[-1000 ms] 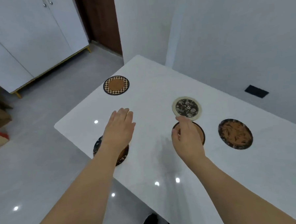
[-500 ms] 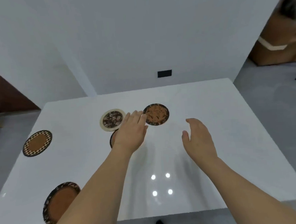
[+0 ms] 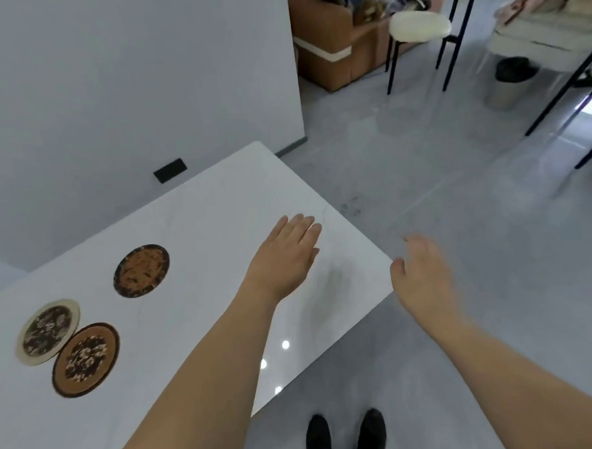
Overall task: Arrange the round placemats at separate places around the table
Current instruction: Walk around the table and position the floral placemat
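Three round placemats lie on the white table (image 3: 218,201). A dark-rimmed orange mat (image 3: 141,271) sits alone toward the wall. A cream-rimmed floral mat (image 3: 47,331) and a brown-rimmed floral mat (image 3: 85,359) touch each other at the left. My left hand (image 3: 282,259) hovers flat and open over the table's right end, holding nothing. My right hand (image 3: 424,272) is open beyond the table's corner, over the floor, and holds nothing.
The table's right corner (image 3: 387,264) ends just left of my right hand. Grey floor lies beyond it. A white-seated stool (image 3: 419,25), a cardboard box (image 3: 333,47) and other chairs stand far back right. My shoes (image 3: 346,434) are below.
My view has swung to the right, so the mats have shifted to the left. Both hands have moved right to the table's end, away from the mats. The checkered mat has left the view.
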Tool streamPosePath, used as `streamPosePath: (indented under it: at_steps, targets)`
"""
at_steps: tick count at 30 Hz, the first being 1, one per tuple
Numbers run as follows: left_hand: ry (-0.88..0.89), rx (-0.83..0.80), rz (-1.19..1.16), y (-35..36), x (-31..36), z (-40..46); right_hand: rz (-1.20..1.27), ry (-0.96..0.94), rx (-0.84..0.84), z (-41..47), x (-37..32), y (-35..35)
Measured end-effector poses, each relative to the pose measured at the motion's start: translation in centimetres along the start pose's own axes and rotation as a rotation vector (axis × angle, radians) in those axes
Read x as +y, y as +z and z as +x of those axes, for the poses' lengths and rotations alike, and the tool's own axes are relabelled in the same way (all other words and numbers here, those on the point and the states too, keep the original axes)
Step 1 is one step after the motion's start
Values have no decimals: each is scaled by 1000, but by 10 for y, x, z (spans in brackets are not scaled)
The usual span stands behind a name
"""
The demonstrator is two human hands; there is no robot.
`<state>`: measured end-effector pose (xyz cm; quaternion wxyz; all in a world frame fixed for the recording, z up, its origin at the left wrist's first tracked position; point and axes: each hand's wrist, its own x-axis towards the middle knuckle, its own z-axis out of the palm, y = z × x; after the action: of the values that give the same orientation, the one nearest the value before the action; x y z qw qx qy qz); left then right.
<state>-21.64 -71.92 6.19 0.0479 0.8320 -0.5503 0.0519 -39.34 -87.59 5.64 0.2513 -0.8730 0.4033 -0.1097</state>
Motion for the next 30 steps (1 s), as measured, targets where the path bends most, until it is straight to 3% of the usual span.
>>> streamPosePath:
  at_steps: [7, 14, 22, 30]
  targets:
    - [207, -45, -28, 33, 64, 83, 13, 178, 89, 10, 76, -31]
    - [372, -98, -68, 68, 174, 167, -2, 269, 110, 29, 176, -75]
    - [342, -166, -71, 83, 267, 250, -5, 285, 103, 97, 270, -137]
    - [204, -219, -114, 101, 262, 334, -54, 220, -14, 186, 290, -153]
